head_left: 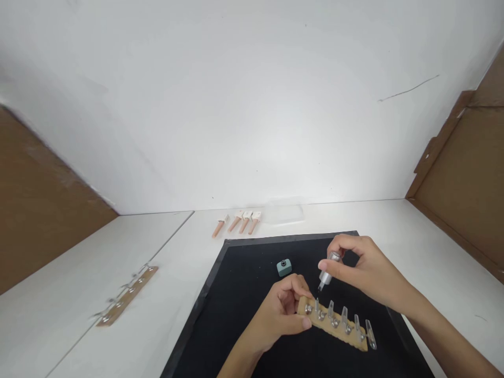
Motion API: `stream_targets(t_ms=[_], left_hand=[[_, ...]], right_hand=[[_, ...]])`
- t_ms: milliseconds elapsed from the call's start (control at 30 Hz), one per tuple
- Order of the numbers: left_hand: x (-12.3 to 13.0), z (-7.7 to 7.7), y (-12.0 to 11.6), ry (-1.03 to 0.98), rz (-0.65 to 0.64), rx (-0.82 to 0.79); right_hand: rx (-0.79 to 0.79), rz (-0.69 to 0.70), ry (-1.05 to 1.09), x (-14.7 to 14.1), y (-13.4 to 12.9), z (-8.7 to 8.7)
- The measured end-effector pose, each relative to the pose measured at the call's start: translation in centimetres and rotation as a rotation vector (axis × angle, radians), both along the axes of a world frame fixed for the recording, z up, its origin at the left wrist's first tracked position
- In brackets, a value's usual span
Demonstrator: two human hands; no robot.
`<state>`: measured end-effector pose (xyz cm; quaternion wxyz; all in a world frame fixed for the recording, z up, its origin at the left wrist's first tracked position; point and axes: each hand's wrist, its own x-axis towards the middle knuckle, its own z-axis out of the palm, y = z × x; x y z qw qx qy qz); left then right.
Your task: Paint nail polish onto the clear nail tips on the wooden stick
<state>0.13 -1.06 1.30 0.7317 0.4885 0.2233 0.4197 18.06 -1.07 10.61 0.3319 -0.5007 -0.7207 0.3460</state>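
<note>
My left hand (277, 315) grips the left end of a wooden strip (333, 326) that carries a row of clear nail tips on small metallic clips. Between the thumb and fingers of my right hand (356, 268) is a silvery brush cap (331, 268), its brush pointing down. The brush end is at or just above the leftmost upright tip; whether they touch is hard to tell. A small teal bottle (284, 267), uncapped, stands on the black mat (248, 273) behind my left hand.
Several pink-handled pieces with white tops (244, 222) lie beyond the mat, beside a clear plastic tray (282, 212). On the left, a second wooden strip (128, 297) with clips and clear tips rests on the white table (173, 283). Brown cardboard panels flank both sides.
</note>
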Motion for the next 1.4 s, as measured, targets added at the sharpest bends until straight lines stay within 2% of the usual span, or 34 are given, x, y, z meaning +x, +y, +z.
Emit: stream_targets(t_ms=[200,433,533,1033,1233,1400], left_hand=[[-0.25,-0.33,-0.15,0.024,-0.001,0.02],[0.13,0.28,0.23,0.027,0.023,0.01],[0.15,0.3,0.29,0.03,0.023,0.008],[-0.18,-0.29,-0.07,0.018,0.012,0.037],[-0.02,-0.02,0.23,0.007,0.01,0.018],[0.13,0.17,0.34,0.018,0.029,0.019]], right_hand=[[0.059,-0.078,0.009,0.27,0.15,-0.19],[-0.04,0.079,0.073,-0.16,-0.42,0.18],[-0.063,0.106,0.067,-0.26,-0.41,0.14],[0.04,-0.06,0.01,0.1,0.05,0.0],[-0.026,0.049,0.08,-0.24,-0.49,0.15],[-0.054,0.087,0.085,-0.52,-0.62,0.1]])
